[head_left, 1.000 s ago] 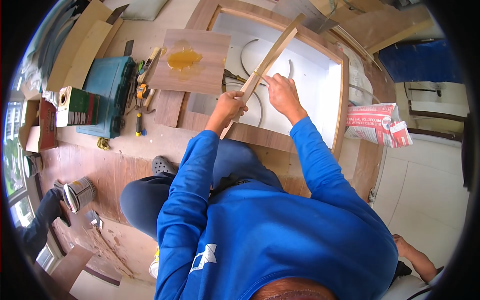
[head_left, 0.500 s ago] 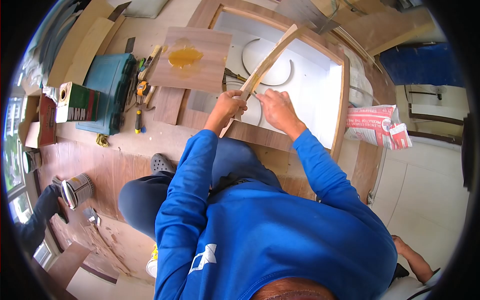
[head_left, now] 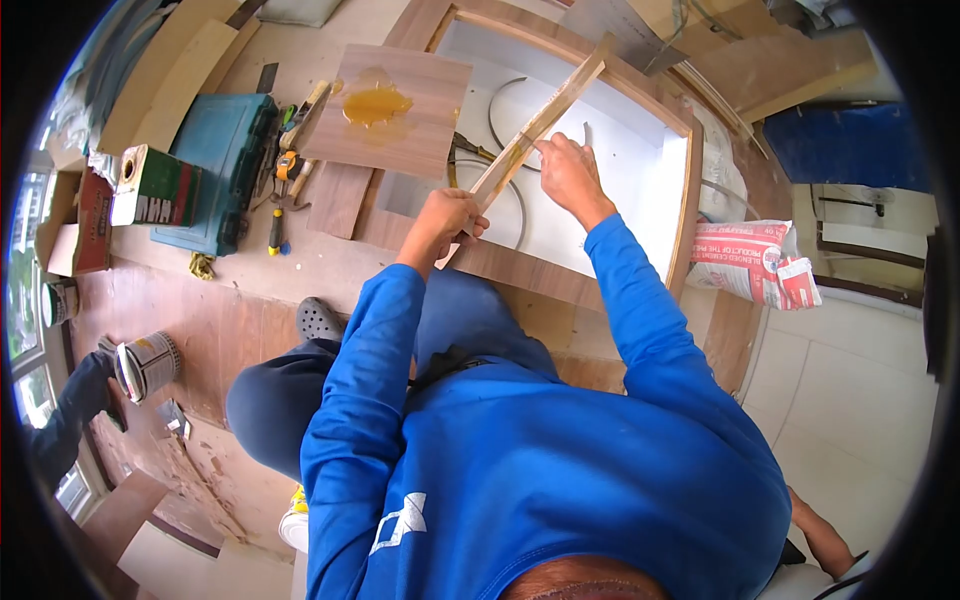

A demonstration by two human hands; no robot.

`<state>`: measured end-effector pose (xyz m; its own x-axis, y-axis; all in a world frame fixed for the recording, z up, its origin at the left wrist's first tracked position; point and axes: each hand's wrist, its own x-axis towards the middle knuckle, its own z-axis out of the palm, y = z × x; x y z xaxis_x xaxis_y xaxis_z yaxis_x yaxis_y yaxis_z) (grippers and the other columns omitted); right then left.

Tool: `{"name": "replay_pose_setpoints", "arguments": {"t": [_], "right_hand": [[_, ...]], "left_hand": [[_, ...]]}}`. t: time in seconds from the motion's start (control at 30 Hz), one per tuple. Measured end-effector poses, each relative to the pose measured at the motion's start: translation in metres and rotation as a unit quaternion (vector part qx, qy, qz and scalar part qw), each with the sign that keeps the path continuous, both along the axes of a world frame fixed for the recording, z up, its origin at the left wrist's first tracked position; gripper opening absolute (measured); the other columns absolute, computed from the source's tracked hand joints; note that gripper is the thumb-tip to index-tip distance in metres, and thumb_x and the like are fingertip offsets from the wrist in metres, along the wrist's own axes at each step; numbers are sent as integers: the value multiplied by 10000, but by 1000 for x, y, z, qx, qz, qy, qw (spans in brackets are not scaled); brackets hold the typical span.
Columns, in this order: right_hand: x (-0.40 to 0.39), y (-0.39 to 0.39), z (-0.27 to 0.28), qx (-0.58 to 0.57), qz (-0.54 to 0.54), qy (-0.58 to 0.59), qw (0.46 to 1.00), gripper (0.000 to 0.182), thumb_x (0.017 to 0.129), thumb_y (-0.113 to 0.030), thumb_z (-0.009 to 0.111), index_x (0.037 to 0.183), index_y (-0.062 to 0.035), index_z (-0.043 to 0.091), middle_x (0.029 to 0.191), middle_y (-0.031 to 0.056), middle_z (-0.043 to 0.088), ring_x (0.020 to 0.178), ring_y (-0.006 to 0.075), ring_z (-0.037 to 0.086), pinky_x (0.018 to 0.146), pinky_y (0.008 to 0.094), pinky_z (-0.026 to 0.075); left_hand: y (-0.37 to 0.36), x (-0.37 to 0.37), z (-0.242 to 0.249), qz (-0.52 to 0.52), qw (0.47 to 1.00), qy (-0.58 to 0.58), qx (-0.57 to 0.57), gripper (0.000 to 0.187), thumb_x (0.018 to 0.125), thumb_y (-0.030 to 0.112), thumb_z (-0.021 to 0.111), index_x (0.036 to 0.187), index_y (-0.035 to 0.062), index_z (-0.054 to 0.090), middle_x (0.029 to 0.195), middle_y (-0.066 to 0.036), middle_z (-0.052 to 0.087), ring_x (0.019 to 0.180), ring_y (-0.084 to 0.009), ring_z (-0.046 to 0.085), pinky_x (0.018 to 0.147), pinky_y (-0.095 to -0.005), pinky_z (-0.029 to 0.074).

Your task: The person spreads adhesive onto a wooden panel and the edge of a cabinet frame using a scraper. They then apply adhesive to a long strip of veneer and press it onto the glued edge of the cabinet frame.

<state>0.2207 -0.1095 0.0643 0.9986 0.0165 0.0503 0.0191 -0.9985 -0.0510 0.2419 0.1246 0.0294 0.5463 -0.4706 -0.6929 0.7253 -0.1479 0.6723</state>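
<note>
My left hand [head_left: 445, 222] is closed round the lower end of a long, thin wood strip [head_left: 548, 115], which slants up to the right over an open white-lined cabinet box [head_left: 640, 210]. My right hand [head_left: 574, 180] is closed at the strip's right side, around its middle. A small dark tip shows by its fingers; what it holds is mostly hidden. Left of the strip, a square wood-grain board [head_left: 425, 130] bears a puddle of amber, glue-like liquid [head_left: 376, 104]. Pliers [head_left: 470, 148] and thin curved bands [head_left: 522, 205] lie inside the box.
Hand tools, including a tape measure [head_left: 288, 164] and a screwdriver [head_left: 275, 232], lie beside a teal case [head_left: 225, 170]. A green can [head_left: 155, 188] stands left of it. A red-and-white cement bag [head_left: 750, 262] is at right. Another person's leg [head_left: 75, 400] and arm [head_left: 825, 535] show.
My right hand has moved up and right along the strip. My left hand has shifted slightly down and left, still gripping the strip, whose far end now sits higher and farther right.
</note>
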Motion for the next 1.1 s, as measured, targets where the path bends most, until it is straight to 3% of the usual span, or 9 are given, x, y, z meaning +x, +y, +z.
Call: {"name": "replay_pose_setpoints", "arguments": {"t": [0.2, 0.4, 0.47, 0.6, 0.73, 0.87, 0.93, 1.03, 1.1], "right_hand": [[-20, 28, 8, 4, 33, 26, 999, 238, 922, -99, 557, 1087, -85, 729, 978, 111, 648, 934, 294, 647, 840, 460, 430], [-11, 18, 17, 107, 32, 79, 991, 264, 935, -115, 556, 1147, -80, 711, 976, 127, 644, 910, 348, 637, 796, 503, 483], [-1, 6, 23, 23, 0, -39, 999, 264, 942, -125, 552, 1149, -82, 709, 1002, 132, 656, 908, 358, 639, 789, 514, 497], [16, -13, 9, -5, -45, -4, 999, 233, 933, -117, 546, 1079, -69, 721, 1026, 144, 667, 961, 349, 664, 845, 534, 466], [11, -9, -2, 9, -57, 10, 998, 242, 936, -109, 542, 1097, -68, 718, 1022, 137, 660, 967, 340, 656, 851, 520, 458], [-10, 15, 14, -26, 26, 31, 999, 245, 921, -90, 545, 1092, -71, 719, 979, 113, 645, 956, 317, 647, 852, 486, 443], [-15, 19, 18, 34, 58, 63, 996, 234, 951, -121, 558, 1116, -95, 722, 962, 118, 633, 944, 319, 644, 824, 496, 464], [2, 7, 26, -31, -10, -33, 999, 229, 953, -130, 558, 1108, -98, 723, 983, 114, 647, 976, 319, 644, 820, 506, 471], [16, -14, 12, -52, -16, -27, 998, 231, 955, -137, 556, 1109, -96, 723, 991, 116, 652, 984, 319, 643, 820, 511, 473]], "left_hand": [[-1, 2, -4, -2, 1000, -13, -3, 132, 899, 75, 573, 969, -10, 644, 809, -117, 692, 628, -166, 625, 563, -329, 531], [-1, 3, -5, -9, 1000, -4, 4, 173, 908, 77, 575, 1041, -10, 642, 806, -116, 692, 622, -159, 624, 553, -325, 528], [-1, 3, -4, -7, 1000, 0, 3, 200, 911, 76, 572, 1080, -12, 634, 807, -117, 692, 616, -157, 622, 541, -319, 526], [0, 4, -2, -5, 1000, 5, -9, 271, 915, 68, 566, 1168, -20, 608, 809, -120, 692, 600, -153, 618, 515, -304, 522], [0, 5, -1, 0, 1000, 5, -7, 267, 915, 69, 569, 1161, -24, 614, 810, -120, 693, 600, -153, 618, 520, -306, 528], [0, 5, -6, -5, 1000, 3, -15, 228, 916, 72, 567, 1114, -22, 632, 814, -122, 695, 600, -152, 619, 523, -307, 533], [0, 6, -7, -4, 1000, 4, -19, 221, 917, 73, 565, 1102, -22, 638, 815, -122, 695, 599, -152, 619, 524, -307, 534], [0, 3, -8, -1, 1000, 7, -19, 225, 921, 86, 560, 1098, -27, 641, 823, -125, 698, 609, -152, 621, 532, -309, 537], [0, 3, -2, -8, 1000, 2, -8, 251, 927, 106, 555, 1114, -38, 640, 832, -127, 700, 628, -152, 625, 544, -310, 541]]}}
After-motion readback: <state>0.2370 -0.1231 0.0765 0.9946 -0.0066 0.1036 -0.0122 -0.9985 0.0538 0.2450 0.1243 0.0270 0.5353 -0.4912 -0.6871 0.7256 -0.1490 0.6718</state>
